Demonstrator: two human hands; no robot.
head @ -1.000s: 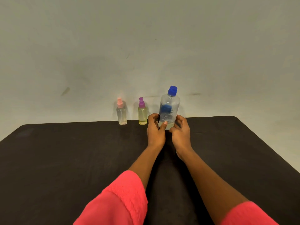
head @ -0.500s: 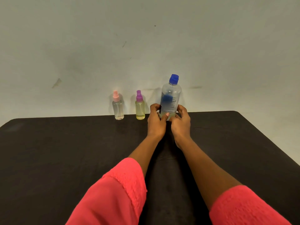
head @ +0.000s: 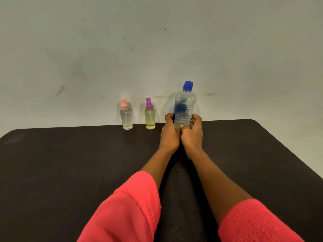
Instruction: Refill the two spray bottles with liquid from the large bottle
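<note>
From the head camera, a tall clear plastic large bottle (head: 184,109) with a blue screw cap (head: 188,85) and a printed label stands upright at the far edge of the black table (head: 70,163), against a pale wall (head: 157,41). The left hand (head: 170,132) and right hand (head: 193,133) both wrap its lower part, fingers curled round it. To its left stand a small clear spray bottle with purple top (head: 150,114), holding yellowish liquid, and a small clear spray bottle with pink top (head: 126,115). Both arms wear coral sleeves (head: 132,206).
</note>
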